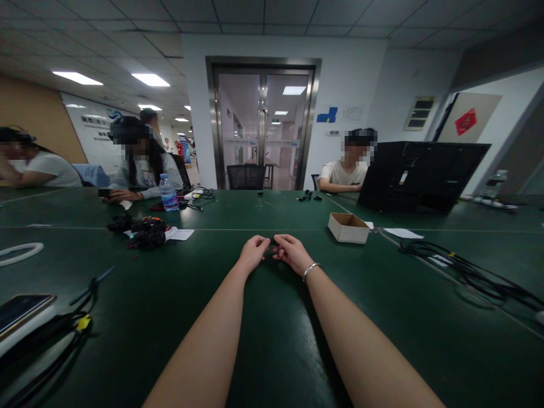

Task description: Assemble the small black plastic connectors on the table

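Note:
Both my hands meet over the green table, in the middle of the head view. A small black piece (272,241) sits between their fingertips, too small and dark to name. From the left, my left hand (254,253) pinches it with thumb and forefinger. My right hand (293,253), with a silver bracelet at the wrist, has thumb and forefinger closed on its other side, the remaining fingers curled below. Parts of the piece are hidden by the fingers.
An open cardboard box (348,230) stands to the right, near black cables (467,269). Black parts (147,229) lie in a pile to the left, before a water bottle (169,194). Small black pieces (309,196) lie farther back. A phone (25,311) is near left. People sit opposite.

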`<state>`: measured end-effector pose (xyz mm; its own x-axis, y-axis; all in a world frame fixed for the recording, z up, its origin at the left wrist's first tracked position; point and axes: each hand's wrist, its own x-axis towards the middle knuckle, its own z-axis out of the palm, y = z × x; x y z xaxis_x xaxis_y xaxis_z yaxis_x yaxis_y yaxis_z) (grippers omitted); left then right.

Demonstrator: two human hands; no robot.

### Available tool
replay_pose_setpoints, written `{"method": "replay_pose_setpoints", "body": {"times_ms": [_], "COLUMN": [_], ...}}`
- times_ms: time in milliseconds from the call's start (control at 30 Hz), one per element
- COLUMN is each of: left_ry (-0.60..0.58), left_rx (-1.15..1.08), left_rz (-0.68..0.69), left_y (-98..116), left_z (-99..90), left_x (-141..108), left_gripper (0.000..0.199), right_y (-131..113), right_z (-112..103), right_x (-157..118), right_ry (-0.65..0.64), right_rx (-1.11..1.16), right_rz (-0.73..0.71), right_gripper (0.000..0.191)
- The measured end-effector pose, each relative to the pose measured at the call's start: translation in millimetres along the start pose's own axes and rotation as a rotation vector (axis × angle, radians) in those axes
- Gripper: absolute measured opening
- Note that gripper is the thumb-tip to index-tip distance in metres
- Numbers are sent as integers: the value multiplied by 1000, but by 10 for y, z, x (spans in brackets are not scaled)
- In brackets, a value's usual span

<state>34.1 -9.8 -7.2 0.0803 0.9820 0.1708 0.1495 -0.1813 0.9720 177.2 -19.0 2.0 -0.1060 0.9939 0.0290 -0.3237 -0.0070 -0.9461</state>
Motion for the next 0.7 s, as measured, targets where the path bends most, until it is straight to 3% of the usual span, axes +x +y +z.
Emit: {"method": "replay_pose_setpoints", "body": {"times_ms": [400, 600, 700], "left_ry": [-3, 11, 3], "left_rx": [-121, -62, -49], "left_rz": [74, -56, -19], "left_y": [101, 98, 97], "left_z": [-24, -9, -11], "left_x": [-77, -47, -45], "left_gripper": [30, 28, 22], "right_y": [-31, -29, -30], "right_z": [16, 12, 15], "right_x": [-31, -32, -32], "right_ry": [10, -2, 1], "right_rx": [1, -4, -4], "right_rz": [36, 28, 30], "right_gripper": [20, 20, 19]}}
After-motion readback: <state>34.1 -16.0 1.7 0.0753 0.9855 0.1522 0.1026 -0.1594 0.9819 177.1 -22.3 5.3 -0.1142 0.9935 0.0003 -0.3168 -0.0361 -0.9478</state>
